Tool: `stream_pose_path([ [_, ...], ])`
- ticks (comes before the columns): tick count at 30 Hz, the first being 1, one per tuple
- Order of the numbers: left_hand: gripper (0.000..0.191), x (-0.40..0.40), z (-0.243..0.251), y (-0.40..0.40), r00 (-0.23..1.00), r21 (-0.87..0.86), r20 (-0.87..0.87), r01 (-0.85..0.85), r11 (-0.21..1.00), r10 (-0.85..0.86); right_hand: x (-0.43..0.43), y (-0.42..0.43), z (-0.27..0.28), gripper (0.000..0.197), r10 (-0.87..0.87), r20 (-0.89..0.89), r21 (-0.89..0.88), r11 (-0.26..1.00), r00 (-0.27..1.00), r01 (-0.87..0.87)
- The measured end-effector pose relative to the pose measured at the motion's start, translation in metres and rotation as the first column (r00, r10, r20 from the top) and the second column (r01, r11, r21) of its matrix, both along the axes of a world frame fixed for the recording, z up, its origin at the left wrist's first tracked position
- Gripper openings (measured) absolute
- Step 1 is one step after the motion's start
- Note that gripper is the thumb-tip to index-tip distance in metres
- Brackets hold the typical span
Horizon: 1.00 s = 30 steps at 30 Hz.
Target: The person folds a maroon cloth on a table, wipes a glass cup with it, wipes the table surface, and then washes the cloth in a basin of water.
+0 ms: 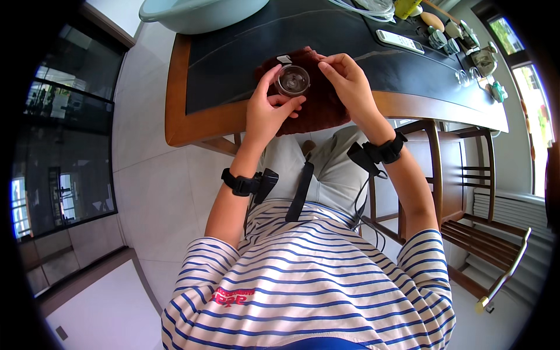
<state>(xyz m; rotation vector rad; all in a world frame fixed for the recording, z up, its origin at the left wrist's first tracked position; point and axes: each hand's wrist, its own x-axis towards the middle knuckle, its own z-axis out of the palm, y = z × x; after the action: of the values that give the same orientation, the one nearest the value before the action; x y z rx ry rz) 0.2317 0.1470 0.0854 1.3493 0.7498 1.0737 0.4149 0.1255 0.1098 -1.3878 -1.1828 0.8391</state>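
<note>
My left hand [271, 103] grips a small clear glass cup [293, 81] from its left side, with the round rim facing up towards me. Beneath and behind the cup lies a dark red cloth [321, 103], part of which hangs over the wooden table edge; a small white tag shows at its far left. My right hand [348, 83] pinches the far right edge of this cloth between thumb and forefinger, just right of the cup. Both wrists wear black straps with small black devices.
On the dark-topped table [232, 61] stand a light blue basin [205, 17] at far left, a white remote control [400, 41], coiled clear tubing [372, 11], and several small cups and a teapot [484, 61] at right. Wooden chairs [455, 175] stand to my right.
</note>
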Motion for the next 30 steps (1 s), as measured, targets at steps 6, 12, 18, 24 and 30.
stream_pose_path([
  [6,0.072,-0.001,0.0,0.006,0.998,-0.08,-0.03,0.058,0.995,-0.061,-0.019,0.0,-0.014,0.015,0.071,0.028,0.164,0.984,0.997,-0.075],
  [12,0.068,-0.006,0.001,0.007,0.987,0.018,-0.108,0.119,0.993,-0.117,-0.02,0.007,0.0,0.032,0.127,-0.033,-0.049,0.991,0.991,-0.128],
  [18,0.069,-0.009,-0.006,0.006,0.981,-0.031,-0.098,0.164,0.986,-0.166,-0.013,0.0,0.003,0.05,0.224,0.001,-0.049,0.973,0.975,-0.223],
  [24,0.072,-0.007,-0.01,0.002,0.997,0.093,0.007,0.078,0.993,-0.079,-0.011,-0.011,-0.007,0.05,0.306,0.211,-0.01,0.95,0.929,-0.311],
  [30,0.077,-0.001,0.0,-0.002,0.996,0.01,-0.088,0.015,1.0,-0.014,-0.011,-0.016,-0.009,0.052,0.251,0.202,0.065,0.961,0.947,-0.269],
])
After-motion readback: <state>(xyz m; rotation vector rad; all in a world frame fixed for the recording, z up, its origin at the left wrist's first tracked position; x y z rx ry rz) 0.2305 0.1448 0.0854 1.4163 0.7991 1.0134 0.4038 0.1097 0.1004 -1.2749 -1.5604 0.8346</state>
